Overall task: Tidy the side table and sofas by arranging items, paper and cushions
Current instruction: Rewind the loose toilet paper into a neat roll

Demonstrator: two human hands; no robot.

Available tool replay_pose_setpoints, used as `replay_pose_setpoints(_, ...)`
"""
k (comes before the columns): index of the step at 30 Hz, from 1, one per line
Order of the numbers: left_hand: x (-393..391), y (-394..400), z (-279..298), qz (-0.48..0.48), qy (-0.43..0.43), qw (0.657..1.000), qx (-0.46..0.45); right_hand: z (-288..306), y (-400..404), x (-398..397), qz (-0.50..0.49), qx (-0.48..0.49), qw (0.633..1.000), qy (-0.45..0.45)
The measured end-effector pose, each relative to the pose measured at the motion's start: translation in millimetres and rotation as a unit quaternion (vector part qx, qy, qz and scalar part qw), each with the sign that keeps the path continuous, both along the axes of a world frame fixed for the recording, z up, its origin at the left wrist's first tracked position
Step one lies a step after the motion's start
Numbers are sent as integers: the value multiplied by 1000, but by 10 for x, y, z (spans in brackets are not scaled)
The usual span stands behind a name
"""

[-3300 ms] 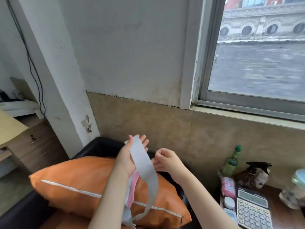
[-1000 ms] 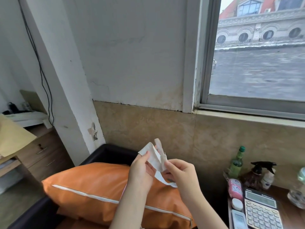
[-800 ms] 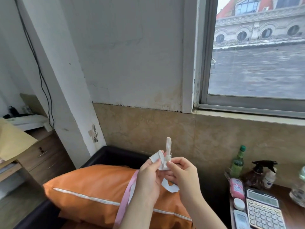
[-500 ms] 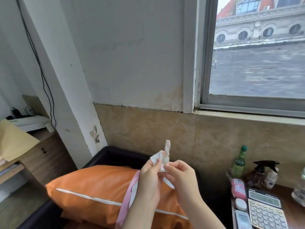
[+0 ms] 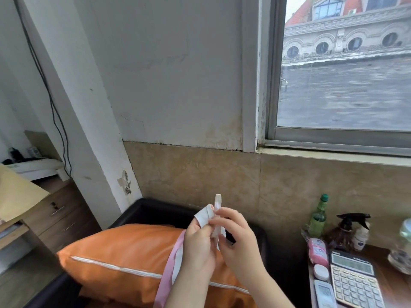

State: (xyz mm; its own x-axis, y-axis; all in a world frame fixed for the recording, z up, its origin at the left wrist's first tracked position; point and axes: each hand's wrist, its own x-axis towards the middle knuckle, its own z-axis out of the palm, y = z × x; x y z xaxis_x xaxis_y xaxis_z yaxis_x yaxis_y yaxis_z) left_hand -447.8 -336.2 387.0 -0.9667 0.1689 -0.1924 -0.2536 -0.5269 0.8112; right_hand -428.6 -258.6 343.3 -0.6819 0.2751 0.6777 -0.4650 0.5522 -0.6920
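I pinch a long paper strip between both hands above the orange cushion on the black sofa — my left hand grips the folded white part, my right hand nips the upright end. The pink-backed tail hangs loose past my left wrist. It looks light, limp and easily creased, so my grip belongs close to the fold — not out on the dangling tail.

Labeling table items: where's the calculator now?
Head view, bottom right: the beige desk calculator lies on the wooden side table, right of the white remote.
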Motion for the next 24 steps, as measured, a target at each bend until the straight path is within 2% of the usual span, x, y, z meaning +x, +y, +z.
replay_pose_setpoints(3,-2,-13,16,-29,-28,998,56,-86,72,-54,-1,82,997,15)
replay_pose_setpoints(7,11,-51,-30,-58,-49,993,86,-107,171,-96,-24,104,994,37)
replay_pose_setpoints(11,30,-83,-51,-83,-52,993,72,-96,232,-81,6,46,999,10)
replay_pose_setpoints(15,26,-119,-73,-86,-45,995,15,4,297,-32,55,21,998,-38)
replay_pose_setpoints(17,47,-103,-77,-93,-32,995,-14,61,296,1,74,-32,994,-77)
replay_pose_setpoints(20,95,-64,-58,-105,-2,994,-41,95,294,31,63,-132,980,-132)
replay_pose_setpoints(24,126,-16,-39,-110,30,992,-50,152,285,60,43,-179,971,-150)
